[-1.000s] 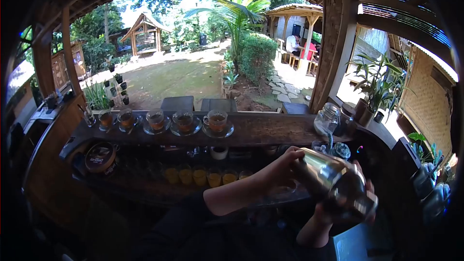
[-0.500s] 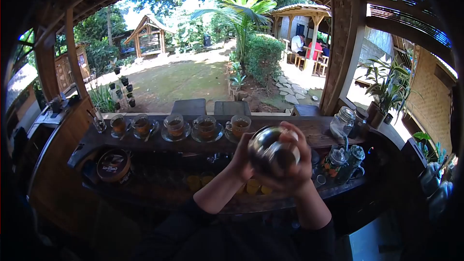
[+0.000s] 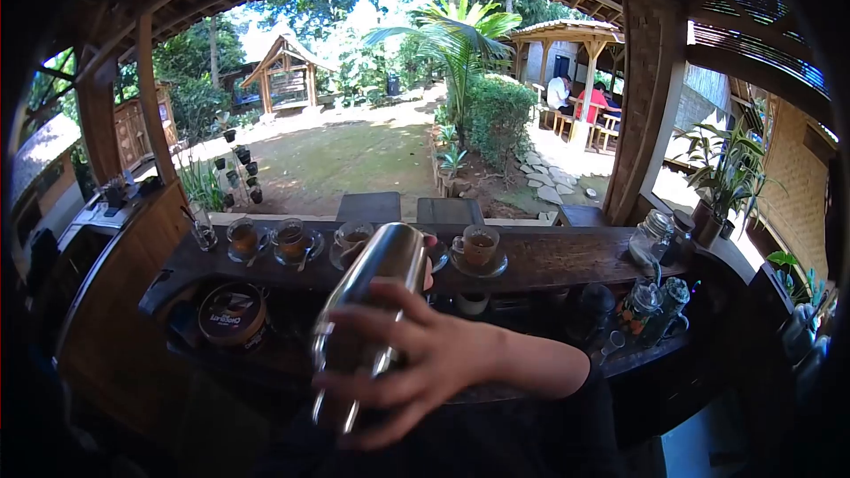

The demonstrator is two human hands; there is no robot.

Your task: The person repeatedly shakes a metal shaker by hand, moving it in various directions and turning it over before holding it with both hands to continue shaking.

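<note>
A shiny metal cocktail shaker (image 3: 376, 274) is held slantwise in front of me, its top end leaning toward the counter's far side. My right hand (image 3: 412, 358) wraps the lower part with fingers spread around it, slightly blurred. Behind the upper part, only some fingers of my left hand (image 3: 429, 264) show, against the shaker's far side; the rest is hidden. Beyond it, several glass cups of brown drink stand on saucers along the raised ledge, among them a right-end cup (image 3: 479, 248) and a left-end cup (image 3: 242, 237). The shaker partly blocks the middle cups.
The dark wooden counter (image 3: 567, 252) curves around me. A round tub (image 3: 232, 312) sits at lower left, a glass with sticks (image 3: 204, 230) above it. Lidded jars (image 3: 651, 235) and a patterned jar (image 3: 639, 304) stand right. People (image 3: 591, 104) sit under a shelter outside.
The shaker has moved left and down and swung from end-on to side-on. My right forearm now crosses from the right, and my left hand is mostly hidden behind the shaker.
</note>
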